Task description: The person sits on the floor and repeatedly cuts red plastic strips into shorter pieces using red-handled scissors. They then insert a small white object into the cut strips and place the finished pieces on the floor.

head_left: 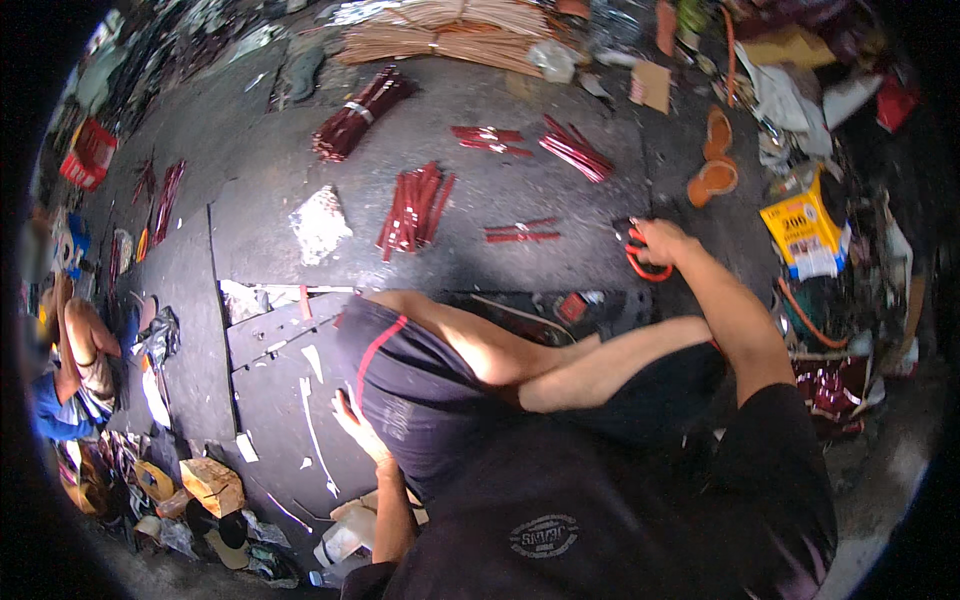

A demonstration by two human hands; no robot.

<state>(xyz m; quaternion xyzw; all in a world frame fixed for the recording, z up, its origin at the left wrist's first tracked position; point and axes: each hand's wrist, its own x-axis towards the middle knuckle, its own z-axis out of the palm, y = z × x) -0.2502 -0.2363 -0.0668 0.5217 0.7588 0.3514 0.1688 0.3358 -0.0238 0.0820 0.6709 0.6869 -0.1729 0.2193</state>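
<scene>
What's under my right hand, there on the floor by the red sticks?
Under the right hand lies a pair of orange-handled scissors on the dark floor. One handle loop shows below the fingers; the hand covers the rest, so the blades cannot be seen clearly.

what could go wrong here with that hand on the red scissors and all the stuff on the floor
The right hand closes its grip on the red-handled scissors at full reach, close to the bare crossed legs, so a slip might nick skin. The loose bundles of dark red sticks lie spread across the dark floor and could scatter if a knee or arm sweeps them. The left hand props on the floor among white paper scraps, which might slide under it.
</scene>
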